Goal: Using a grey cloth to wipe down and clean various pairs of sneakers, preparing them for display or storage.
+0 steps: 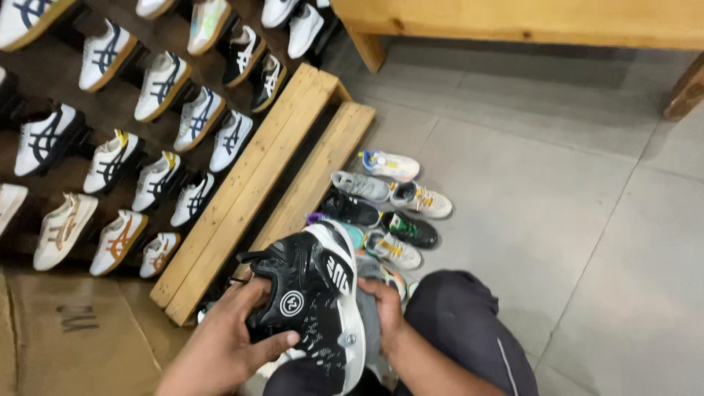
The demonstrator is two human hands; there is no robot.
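Observation:
A black high-top sneaker (312,290) with a white sole and speckled print sits between my hands, low in the middle of the view, above my knee (458,308). My left hand (235,337) grips its side and upper, with fingers wrapped over the tongue. My right hand (385,308) holds the sole side from the right. The sneaker's toe points away from me, toward a cluster of shoes on the floor.
Several loose sneakers (385,202) lie on the grey tile floor beside a stepped wooden base (257,183). A dark wall display (110,132) at left holds many white sneakers. A wooden bench (528,22) stands at the top. Brown cardboard (73,330) lies at bottom left.

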